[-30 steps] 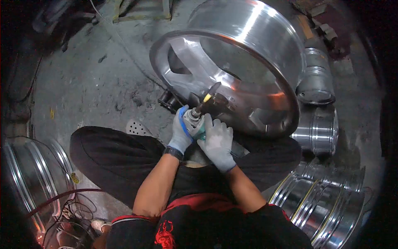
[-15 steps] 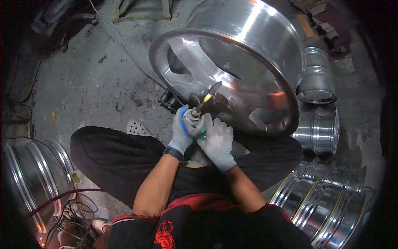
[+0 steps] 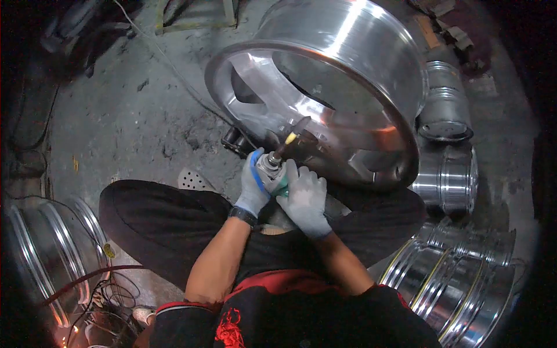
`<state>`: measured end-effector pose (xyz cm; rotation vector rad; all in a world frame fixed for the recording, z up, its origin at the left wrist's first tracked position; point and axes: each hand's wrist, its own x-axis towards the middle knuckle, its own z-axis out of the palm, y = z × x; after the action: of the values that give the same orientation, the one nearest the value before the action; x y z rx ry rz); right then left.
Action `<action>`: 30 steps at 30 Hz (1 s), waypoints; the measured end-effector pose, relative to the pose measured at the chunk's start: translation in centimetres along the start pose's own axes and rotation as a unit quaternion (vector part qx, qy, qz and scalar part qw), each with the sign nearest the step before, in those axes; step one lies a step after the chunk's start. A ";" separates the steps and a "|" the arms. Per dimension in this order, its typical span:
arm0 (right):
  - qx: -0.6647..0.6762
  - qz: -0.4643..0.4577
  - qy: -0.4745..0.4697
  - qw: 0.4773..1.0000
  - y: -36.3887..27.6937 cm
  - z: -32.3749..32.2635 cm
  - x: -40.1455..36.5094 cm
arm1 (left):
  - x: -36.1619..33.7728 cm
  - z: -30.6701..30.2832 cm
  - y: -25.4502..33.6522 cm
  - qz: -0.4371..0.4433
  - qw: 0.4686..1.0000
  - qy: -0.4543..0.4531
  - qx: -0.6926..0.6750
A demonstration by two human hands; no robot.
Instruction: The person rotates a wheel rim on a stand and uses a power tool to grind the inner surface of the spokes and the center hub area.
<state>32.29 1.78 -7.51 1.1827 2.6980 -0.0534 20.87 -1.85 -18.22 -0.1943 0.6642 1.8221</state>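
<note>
A large bare-metal wheel rim (image 3: 325, 153) with broad spokes leans in front of my crossed legs, its open face toward me. Both gloved hands hold an angle grinder (image 3: 268, 166), whose shaft and yellow-banded attachment (image 3: 291, 138) reach into the spoke area of the rim. My left hand (image 3: 253, 184) is wrapped around the left side of the tool's metal head. Closed on the green part of its body from the right is my right hand (image 3: 306, 200). The attachment's far end is dark and overlaps a spoke.
More metal rims (image 3: 447, 180) stand on the right, with others (image 3: 455, 284) at the lower right and one (image 3: 55, 249) at the left. A dark red hose (image 3: 93, 277) and tangled cables lie lower left, near small sparks. A cable (image 3: 168, 61) crosses the concrete floor.
The rim and the attachment's tip shift slightly in view. Both hands keep their hold on the angle grinder and stay almost in place.
</note>
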 end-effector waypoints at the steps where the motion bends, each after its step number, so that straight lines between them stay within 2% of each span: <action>1: -0.001 0.001 0.000 1.000 0.2 0.1 -0.2 | 0.6 -0.9 -1.1 -0.001 1.000 -0.001 -0.001; 3: 0.003 0.011 0.004 1.000 0.4 0.3 -0.5 | 1.4 -1.9 -2.5 0.087 0.990 0.027 0.112; 4: 0.003 0.011 0.004 1.000 0.3 0.3 -0.5 | 1.3 -2.0 -2.5 0.087 0.989 0.028 0.112; 6: -0.004 -0.002 0.020 1.000 0.1 0.1 -0.2 | 0.8 -2.0 -1.6 0.048 0.995 -0.071 -0.049; 7: -0.003 -0.002 0.020 1.000 -0.1 0.0 0.1 | 0.6 -1.7 -0.8 0.048 0.995 -0.071 -0.048; 9: -0.031 -0.013 -0.007 0.999 -0.4 -0.2 0.7 | 0.6 -1.5 0.7 -0.046 0.985 -0.099 -0.133; 10: -0.030 -0.014 -0.006 0.999 -0.4 -0.3 0.7 | 0.8 -1.7 0.6 -0.045 0.985 -0.099 -0.133; 12: -0.005 -0.015 0.014 1.000 -0.4 -0.3 0.6 | 1.1 -1.6 0.5 -0.028 0.995 -0.032 -0.089; 16: -0.008 0.008 -0.007 1.000 0.0 -0.4 -0.1 | 0.0 -0.7 -0.8 0.026 0.999 -0.025 -0.026; 18: -0.002 0.016 -0.015 1.000 0.0 -0.3 -0.1 | 0.2 -0.6 -0.6 -0.026 0.999 0.010 -0.026; 19: -0.001 0.015 -0.014 1.000 -0.1 -0.3 0.0 | 0.3 -0.8 -0.2 -0.024 0.999 0.010 -0.025; 21: 0.000 -0.006 0.007 1.000 -0.3 -0.4 0.3 | 0.6 -1.0 0.7 -0.105 0.974 -0.069 -0.187; 25: 0.005 -0.029 0.036 0.999 -0.2 -0.5 0.6 | 0.1 -0.7 0.8 -0.103 0.977 -0.060 -0.177; 26: 0.009 -0.017 0.004 1.000 -0.1 -0.7 0.4 | -0.6 -0.3 -0.6 0.090 0.986 -0.023 0.136; 27: 0.013 -0.005 -0.028 1.000 0.0 -0.8 0.1 | -0.9 -0.2 -1.5 0.270 0.861 0.017 0.431; 28: 0.012 -0.004 -0.029 1.000 0.2 -0.7 -0.1 | 0.6 -2.1 -2.6 0.269 0.862 0.017 0.429; 29: 0.018 0.001 -0.022 1.000 0.4 -0.5 -0.5 | 3.2 -5.4 -4.6 0.171 0.950 0.021 0.262; 30: 0.025 0.006 -0.016 1.000 0.5 -0.4 -0.7 | 4.4 -7.3 -5.8 0.064 0.994 0.026 0.082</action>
<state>33.07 1.67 -6.97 1.2017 2.6768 -0.1365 23.18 -0.83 -28.18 -0.0914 0.8774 1.8786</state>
